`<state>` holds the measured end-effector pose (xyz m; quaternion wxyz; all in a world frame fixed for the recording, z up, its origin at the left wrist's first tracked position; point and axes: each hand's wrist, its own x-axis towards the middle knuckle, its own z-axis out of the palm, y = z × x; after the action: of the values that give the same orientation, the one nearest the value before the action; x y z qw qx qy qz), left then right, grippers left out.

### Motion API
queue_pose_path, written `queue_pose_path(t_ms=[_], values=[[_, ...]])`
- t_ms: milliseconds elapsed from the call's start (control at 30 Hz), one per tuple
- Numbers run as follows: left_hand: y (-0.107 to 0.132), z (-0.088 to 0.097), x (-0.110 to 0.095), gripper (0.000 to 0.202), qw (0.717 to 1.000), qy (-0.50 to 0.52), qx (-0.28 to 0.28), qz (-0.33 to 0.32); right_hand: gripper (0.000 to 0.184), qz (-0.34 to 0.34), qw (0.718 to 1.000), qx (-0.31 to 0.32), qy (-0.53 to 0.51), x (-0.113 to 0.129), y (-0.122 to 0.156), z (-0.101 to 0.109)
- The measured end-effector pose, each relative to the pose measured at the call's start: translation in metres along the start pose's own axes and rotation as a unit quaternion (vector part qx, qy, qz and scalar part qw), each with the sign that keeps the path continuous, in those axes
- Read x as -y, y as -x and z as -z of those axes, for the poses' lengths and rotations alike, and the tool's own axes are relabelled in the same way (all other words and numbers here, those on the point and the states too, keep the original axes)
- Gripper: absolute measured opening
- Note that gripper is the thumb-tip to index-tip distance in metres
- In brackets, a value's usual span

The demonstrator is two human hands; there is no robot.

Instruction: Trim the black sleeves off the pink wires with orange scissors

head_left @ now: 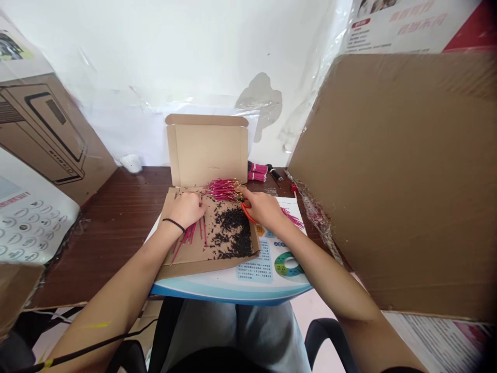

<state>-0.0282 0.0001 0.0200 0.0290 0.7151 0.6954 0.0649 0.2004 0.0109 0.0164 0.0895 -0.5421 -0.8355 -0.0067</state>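
Note:
My left hand [189,208], a black band on its wrist, is closed over a few pink wire pieces [189,234] lying in the open flat cardboard box [194,256]. My right hand [264,208] is closed on an orange-handled tool [246,211] at the box's right side. Its tip sits beside a bunch of pink wires with gold ends [224,189]. A heap of small black scraps [233,233] covers the box floor between my hands. More pink wires [292,217] lie to the right of my right hand.
The box lies on a blue-edged printed sheet [267,274] on a dark wooden table [116,217]. Bundled pink wires [257,172] lie behind the box lid. A large cardboard panel [396,181] stands at right, a printed carton [42,134] at left.

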Motion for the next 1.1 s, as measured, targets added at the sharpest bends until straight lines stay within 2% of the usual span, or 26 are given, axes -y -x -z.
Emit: queue_pose_path(t_ms=[100,200,267,300,333,367,433,500,533,567,633,767,1100], values=[[-0.002,0.002,0.003,0.024,0.999,0.028,-0.023,0.013,0.056,0.004,1.0,-0.004,-0.001,-0.002,-0.001,-0.002],[-0.006,0.003,0.006,0.02,0.994,0.081,-0.072,0.013,0.053,0.003,1.0,-0.006,0.001,-0.001,0.0,-0.002],[-0.006,0.002,0.004,0.016,0.983,0.166,-0.083,-0.009,0.05,-0.009,0.999,-0.034,0.001,0.003,0.002,0.0],[-0.004,0.002,0.001,0.015,0.97,0.232,-0.069,-0.023,0.049,-0.016,0.998,-0.06,-0.004,0.005,0.003,0.001],[-0.002,0.002,-0.002,0.014,0.948,0.315,-0.038,-0.037,0.047,-0.022,0.996,-0.091,-0.015,0.009,0.005,0.001],[0.001,0.002,-0.007,0.014,0.913,0.405,0.006,-0.051,0.046,-0.026,0.992,-0.12,-0.035,0.013,0.006,0.002],[0.007,0.0,-0.016,0.017,0.805,0.579,0.104,-0.082,0.043,-0.026,0.984,-0.154,-0.091,0.02,0.01,0.003],[0.013,-0.002,-0.023,0.022,0.705,0.681,0.163,-0.108,0.039,-0.022,0.977,-0.156,-0.141,0.026,0.013,0.002],[0.014,-0.004,-0.025,0.024,0.675,0.707,0.175,-0.116,0.036,-0.02,0.976,-0.153,-0.153,0.027,0.014,0.001],[0.015,-0.005,-0.026,0.026,0.657,0.722,0.18,-0.12,0.034,-0.018,0.976,-0.149,-0.157,0.028,0.014,0.001],[0.014,-0.008,-0.026,0.029,0.646,0.73,0.187,-0.119,0.032,-0.016,0.979,-0.14,-0.149,0.027,0.013,-0.001],[0.01,-0.012,-0.022,0.036,0.648,0.724,0.204,-0.122,0.024,-0.013,0.985,-0.12,-0.125,0.026,0.011,-0.004],[0.01,-0.01,-0.023,0.037,0.665,0.712,0.146,-0.171,0.031,-0.002,0.987,-0.121,-0.106,0.028,0.013,-0.003]])
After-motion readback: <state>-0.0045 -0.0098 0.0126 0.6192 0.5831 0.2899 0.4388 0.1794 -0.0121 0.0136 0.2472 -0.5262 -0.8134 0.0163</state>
